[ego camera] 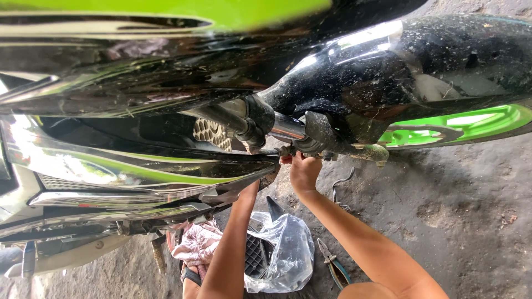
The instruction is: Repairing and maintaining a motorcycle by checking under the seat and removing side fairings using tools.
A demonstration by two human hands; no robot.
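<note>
Fingers of the right hand (303, 173) pinch a small bolt fitting (286, 150) under the black-and-green motorcycle (166, 83) by its fork tube (288, 128); left hand (260, 182) hidden behind fairing, grip unclear; fitting looks stiff, greasy, best gripped at its head.

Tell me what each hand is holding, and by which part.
Right hand grips a small fitting at the lower end of the motorcycle's fork. Left hand is hidden behind the fairing; its hold cannot be told.
</note>
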